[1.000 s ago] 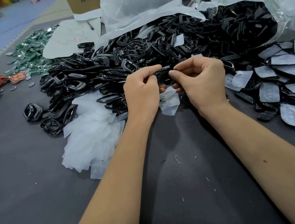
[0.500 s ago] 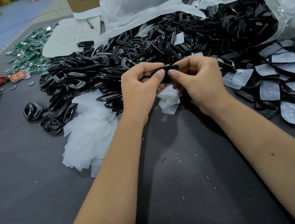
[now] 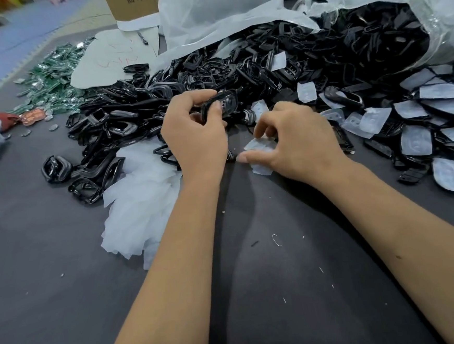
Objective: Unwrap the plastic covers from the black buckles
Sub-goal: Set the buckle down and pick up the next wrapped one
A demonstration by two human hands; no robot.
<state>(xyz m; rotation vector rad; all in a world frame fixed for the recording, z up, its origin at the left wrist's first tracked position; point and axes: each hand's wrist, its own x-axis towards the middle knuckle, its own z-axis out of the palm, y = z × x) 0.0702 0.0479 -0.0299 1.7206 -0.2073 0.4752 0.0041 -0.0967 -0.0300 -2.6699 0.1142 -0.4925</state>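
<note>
Buckle (image 3: 219, 104), rigid and light, pinched by its rim in my left hand (image 3: 196, 136); right hand (image 3: 297, 144) pinches limp, slippery plastic cover (image 3: 259, 146).

Black buckle (image 3: 219, 104), translucent white cover (image 3: 259, 153)

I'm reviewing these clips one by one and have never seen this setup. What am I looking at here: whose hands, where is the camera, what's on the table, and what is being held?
There is no machine here: a person works with bare hands, filmed by one wide-angle camera worn on the head, looking forward and down. The left hand grips a black plastic buckle. The right hand, fingers curled, is at a thin translucent plastic cover down at the dark grey table; whether it pinches the cover is unclear. Behind lies a big heap of bare black buckles, at left a pile of removed white covers, at right buckles that are wrapped, and a clear plastic bag of more buckles.
</note>
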